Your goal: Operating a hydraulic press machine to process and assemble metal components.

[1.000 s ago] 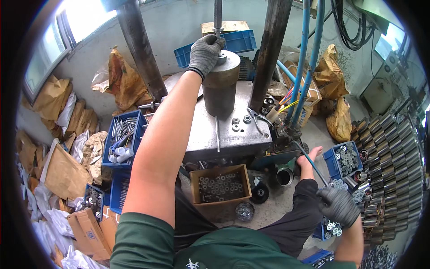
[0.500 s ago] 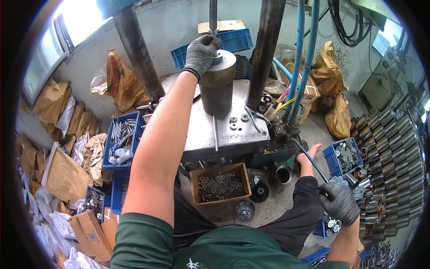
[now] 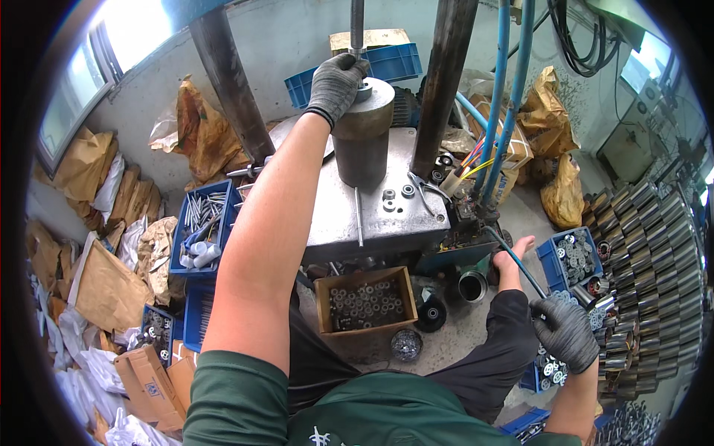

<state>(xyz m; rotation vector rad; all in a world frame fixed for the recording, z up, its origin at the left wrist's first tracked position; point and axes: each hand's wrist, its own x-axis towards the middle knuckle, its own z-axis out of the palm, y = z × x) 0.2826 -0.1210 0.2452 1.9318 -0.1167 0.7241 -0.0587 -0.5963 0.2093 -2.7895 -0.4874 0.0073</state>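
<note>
My left hand (image 3: pixel 337 85), in a grey knit glove, is closed around a slim metal shaft (image 3: pixel 363 71) over the thick steel cylinder (image 3: pixel 363 141). A ring-shaped part (image 3: pixel 364 94) surrounds the shaft's foot on the cylinder's top. Straight above hangs the narrow press ram (image 3: pixel 357 26); my fingers partly hide where it meets the shaft. Low on the right, my gloved right hand (image 3: pixel 567 334) grips the end of a long lever (image 3: pixel 520 267). On the metal press table (image 3: pixel 327 223) lie a thin rod (image 3: pixel 359 217), a few small bearings (image 3: pixel 407 191) and pliers (image 3: pixel 422 195).
Dark press columns (image 3: pixel 446 82) flank the cylinder, with blue hoses (image 3: pixel 513 104) at the right. Below the table sits a box of small rings (image 3: pixel 323 306). Blue bins (image 3: pixel 178 260) stand left; stacked metal tubes (image 3: pixel 654 275) and a bin of discs (image 3: pixel 550 267) stand right.
The view has shifted slightly. Both hands keep the same holds, the left on the shaft and the right on the lever, and no part has clearly moved.
</note>
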